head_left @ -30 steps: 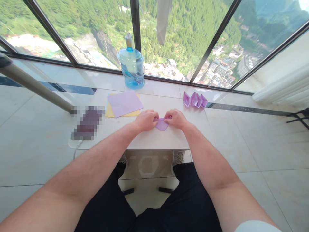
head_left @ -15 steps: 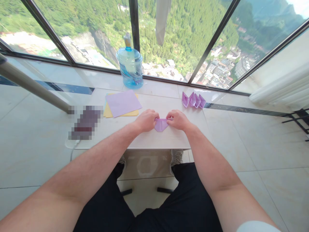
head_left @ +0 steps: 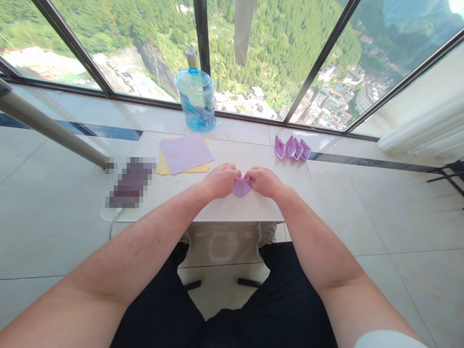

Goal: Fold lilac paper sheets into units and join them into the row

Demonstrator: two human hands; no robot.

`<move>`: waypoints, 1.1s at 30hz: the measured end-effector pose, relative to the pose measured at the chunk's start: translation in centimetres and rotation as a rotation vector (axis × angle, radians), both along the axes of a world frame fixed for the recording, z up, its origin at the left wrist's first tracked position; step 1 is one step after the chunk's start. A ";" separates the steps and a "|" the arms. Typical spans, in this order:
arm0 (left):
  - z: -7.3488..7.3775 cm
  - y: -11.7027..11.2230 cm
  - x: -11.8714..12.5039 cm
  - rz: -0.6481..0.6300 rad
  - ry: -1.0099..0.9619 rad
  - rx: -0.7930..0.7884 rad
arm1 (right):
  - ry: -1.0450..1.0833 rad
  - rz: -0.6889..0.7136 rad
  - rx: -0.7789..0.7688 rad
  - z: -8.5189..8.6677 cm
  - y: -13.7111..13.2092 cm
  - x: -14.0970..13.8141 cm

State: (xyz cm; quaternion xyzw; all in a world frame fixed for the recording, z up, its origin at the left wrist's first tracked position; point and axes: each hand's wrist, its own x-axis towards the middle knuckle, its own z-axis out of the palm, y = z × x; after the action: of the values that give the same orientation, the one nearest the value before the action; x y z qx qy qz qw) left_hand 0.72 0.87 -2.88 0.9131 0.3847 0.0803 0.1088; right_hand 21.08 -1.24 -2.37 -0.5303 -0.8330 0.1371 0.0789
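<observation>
A small folded piece of purple paper (head_left: 241,188) lies on the white table between my two hands. My left hand (head_left: 223,180) grips its upper left edge with fingers bent. On the other side, my right hand (head_left: 264,181) pinches the upper right edge, its fingertips close to those of the left. Fingers cover the paper's top corners. Behind and to the left rests a stack of paper sheets (head_left: 187,153), purple on top with yellow under it. Several purple folded paper shapes (head_left: 292,147) stand in a row at the table's back right.
The low white table (head_left: 232,210) has its front edge above my feet. A blurred-out dark object (head_left: 132,183) with a white cable lies at its left end. A large blue water jug (head_left: 197,101) stands behind, by the window. A pole (head_left: 54,125) slants in at left.
My right hand has moved left, closer to my left hand. Less of the folded paper's upper edge shows between the fingers, and its outline looks rounder.
</observation>
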 end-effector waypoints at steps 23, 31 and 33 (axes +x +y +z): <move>0.0 0.7 -0.7 -0.018 0.000 -0.010 | 0.049 -0.098 0.072 -1.1 0.2 -0.2; -0.1 1.3 -1.8 0.042 -0.046 -0.059 | 0.229 -0.171 0.041 -2.1 0.5 0.6; -0.1 1.4 -2.2 0.063 -0.056 -0.069 | 0.243 -0.183 0.038 -2.1 0.4 0.7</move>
State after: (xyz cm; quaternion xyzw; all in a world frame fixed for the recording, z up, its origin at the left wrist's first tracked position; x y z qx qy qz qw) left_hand -1.44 2.30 -3.02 0.8936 0.4127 0.0956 0.1484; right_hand 21.83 -0.81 -4.49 -0.5820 -0.7678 0.1765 0.2015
